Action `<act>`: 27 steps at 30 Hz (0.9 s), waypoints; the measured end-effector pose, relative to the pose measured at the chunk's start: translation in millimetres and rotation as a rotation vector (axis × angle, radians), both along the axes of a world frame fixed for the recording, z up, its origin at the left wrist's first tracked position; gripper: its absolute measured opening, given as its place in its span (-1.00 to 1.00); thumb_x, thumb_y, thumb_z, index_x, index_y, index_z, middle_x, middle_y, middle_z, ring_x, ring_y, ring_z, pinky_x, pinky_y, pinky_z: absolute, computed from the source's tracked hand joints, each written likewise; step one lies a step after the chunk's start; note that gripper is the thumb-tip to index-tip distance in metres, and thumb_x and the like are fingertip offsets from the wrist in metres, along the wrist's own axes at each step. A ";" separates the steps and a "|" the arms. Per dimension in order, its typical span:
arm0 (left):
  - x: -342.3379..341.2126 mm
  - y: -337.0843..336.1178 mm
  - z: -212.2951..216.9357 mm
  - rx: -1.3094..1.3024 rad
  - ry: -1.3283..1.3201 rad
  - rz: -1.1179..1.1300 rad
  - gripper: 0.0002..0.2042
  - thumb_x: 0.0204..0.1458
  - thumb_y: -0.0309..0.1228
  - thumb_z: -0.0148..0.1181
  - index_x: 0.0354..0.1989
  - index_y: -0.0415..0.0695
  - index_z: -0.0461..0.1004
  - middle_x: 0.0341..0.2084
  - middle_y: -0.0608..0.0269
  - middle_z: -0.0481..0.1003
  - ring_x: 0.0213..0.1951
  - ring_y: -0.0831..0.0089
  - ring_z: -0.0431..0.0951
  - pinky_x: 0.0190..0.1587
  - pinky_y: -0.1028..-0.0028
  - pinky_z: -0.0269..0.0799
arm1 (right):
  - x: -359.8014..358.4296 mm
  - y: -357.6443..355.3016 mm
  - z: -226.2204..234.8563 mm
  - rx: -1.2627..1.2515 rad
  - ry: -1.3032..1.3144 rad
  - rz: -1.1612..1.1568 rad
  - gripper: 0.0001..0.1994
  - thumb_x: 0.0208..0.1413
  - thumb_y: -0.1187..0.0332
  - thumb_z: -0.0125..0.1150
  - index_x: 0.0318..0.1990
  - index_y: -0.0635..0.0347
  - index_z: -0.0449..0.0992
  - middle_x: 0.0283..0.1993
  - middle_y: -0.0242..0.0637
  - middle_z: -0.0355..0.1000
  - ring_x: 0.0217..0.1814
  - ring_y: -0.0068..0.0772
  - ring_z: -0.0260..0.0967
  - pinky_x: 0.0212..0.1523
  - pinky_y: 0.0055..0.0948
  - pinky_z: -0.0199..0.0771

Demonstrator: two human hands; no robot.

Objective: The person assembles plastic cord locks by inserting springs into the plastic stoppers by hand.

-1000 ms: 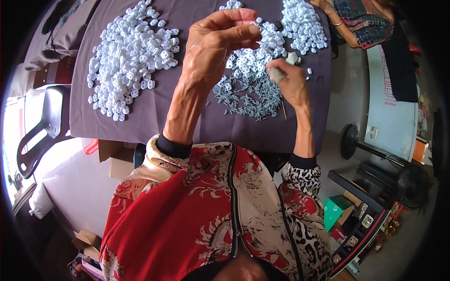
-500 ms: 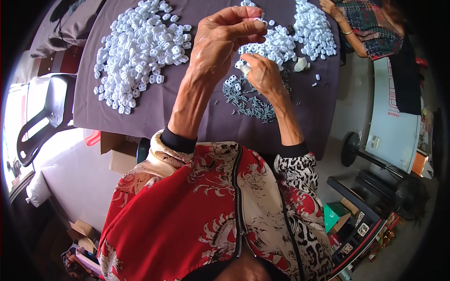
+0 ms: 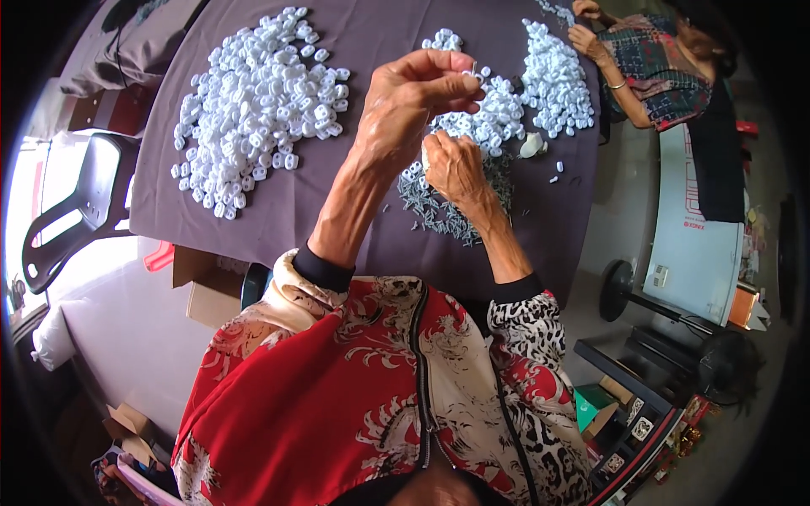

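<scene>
My left hand (image 3: 395,105) is raised over the table, its thumb and fingers pinched on a small white plastic piece (image 3: 469,74) with a thin pin standing up from it. Just below and to the right, my right hand (image 3: 456,171) is closed with curled fingers; what they hold, if anything, is hidden. A white wrap shows on one of its fingers. Beneath it lies a heap of small grey screw-like pins (image 3: 445,218). Beyond the hands spreads a pile of white two-holed plastic pieces (image 3: 498,114), partly covered by my left hand.
A large heap of white pieces (image 3: 253,110) covers the left of the dark tablecloth (image 3: 312,202). Another pile (image 3: 553,80) lies far right, near a co-worker's hands (image 3: 588,42). A crumpled whitish lump (image 3: 532,145) sits between. A black chair (image 3: 84,211) stands at left.
The view has shifted, so the table sits lower in it. My right hand has moved left and nearer me, its fingers more curled. The left hand keeps its pinch. More of the co-worker's hands shows.
</scene>
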State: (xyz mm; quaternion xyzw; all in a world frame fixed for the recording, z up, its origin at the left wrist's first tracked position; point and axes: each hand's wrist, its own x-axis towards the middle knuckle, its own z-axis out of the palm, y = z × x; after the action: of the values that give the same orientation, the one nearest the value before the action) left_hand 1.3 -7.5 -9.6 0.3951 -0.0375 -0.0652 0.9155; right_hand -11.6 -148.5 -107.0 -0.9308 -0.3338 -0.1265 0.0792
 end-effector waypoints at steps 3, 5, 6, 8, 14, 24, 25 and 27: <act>-2.6 -0.4 0.8 0.022 0.028 0.004 -0.83 -0.13 -0.57 0.19 -0.32 -0.25 0.43 -0.49 0.24 0.49 -0.42 0.47 0.51 -0.29 0.50 0.44 | 1.7 -7.0 11.0 0.190 0.152 -0.049 -0.91 -0.23 0.53 0.00 -0.47 0.24 0.39 -0.52 -0.17 0.36 -0.54 -0.18 0.36 -0.49 -0.32 0.31; -4.5 -0.5 5.2 0.066 0.010 0.014 -0.83 -0.14 -0.56 0.19 -0.33 -0.25 0.44 -0.49 0.24 0.49 -0.42 0.48 0.51 -0.29 0.51 0.44 | -0.1 -18.4 21.2 0.421 0.414 -0.170 -0.79 -0.19 0.58 -0.07 -0.33 0.27 0.43 -0.51 -0.18 0.41 -0.53 -0.29 0.37 -0.47 -0.43 0.34; -4.3 -2.4 6.3 0.104 0.003 0.021 -0.83 -0.14 -0.56 0.20 -0.33 -0.25 0.44 -0.49 0.25 0.49 -0.43 0.49 0.50 -0.30 0.52 0.44 | -2.0 -24.8 33.5 0.423 0.408 -0.176 -0.79 -0.19 0.58 -0.07 -0.33 0.27 0.43 -0.51 -0.18 0.41 -0.53 -0.29 0.37 -0.47 -0.43 0.34; -4.8 -5.8 6.3 0.076 0.004 0.050 -0.82 -0.21 -0.56 0.24 -0.38 -0.29 0.44 -0.55 0.25 0.47 -0.50 0.54 0.47 -0.36 0.58 0.39 | -6.6 -31.7 59.8 0.933 0.817 -0.340 -0.77 -0.11 0.58 -0.15 -0.32 0.27 0.45 -0.55 -0.26 0.40 -0.54 -0.46 0.34 -0.48 -0.53 0.32; -9.0 -14.9 2.2 0.109 0.018 -0.016 -0.85 -0.14 -0.56 0.19 -0.35 -0.24 0.44 -0.47 0.25 0.48 -0.42 0.48 0.50 -0.29 0.50 0.43 | -16.7 -37.5 118.5 1.129 0.606 -0.241 -0.79 -0.03 0.51 -0.14 -0.31 0.35 0.45 -0.57 -0.28 0.37 -0.55 -0.52 0.31 -0.40 -0.55 0.31; -13.4 -28.5 2.6 0.086 -0.037 -0.030 -0.85 -0.15 -0.58 0.18 -0.36 -0.26 0.42 -0.49 0.23 0.48 -0.41 0.47 0.52 -0.27 0.51 0.46 | -25.2 -44.3 122.3 1.097 0.553 -0.292 -0.74 -0.10 0.57 -0.18 -0.29 0.38 0.45 -0.54 -0.30 0.38 -0.49 -0.61 0.29 -0.32 -0.65 0.24; -13.8 -29.0 2.5 0.087 -0.034 -0.029 -0.85 -0.15 -0.58 0.18 -0.36 -0.26 0.42 -0.49 0.23 0.48 -0.41 0.47 0.52 -0.27 0.51 0.46 | -25.0 -43.7 122.6 1.098 0.557 -0.294 -0.74 -0.10 0.57 -0.18 -0.29 0.38 0.45 -0.54 -0.30 0.38 -0.49 -0.61 0.29 -0.32 -0.65 0.24; -14.4 -29.7 3.8 0.123 -0.022 0.007 -0.86 -0.15 -0.59 0.18 -0.36 -0.26 0.43 -0.51 0.23 0.48 -0.43 0.48 0.51 -0.30 0.53 0.45 | -24.4 -42.4 124.8 0.982 0.572 -0.350 -0.73 -0.10 0.60 -0.18 -0.27 0.37 0.46 -0.50 -0.33 0.39 -0.44 -0.65 0.27 -0.32 -0.68 0.23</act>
State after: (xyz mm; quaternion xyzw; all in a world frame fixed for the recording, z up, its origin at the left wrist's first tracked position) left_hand -13.2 -37.1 -5.8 0.4514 -0.0420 -0.0597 0.8893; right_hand -36.0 -190.9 17.8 -0.8234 -0.0434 -0.0215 0.5654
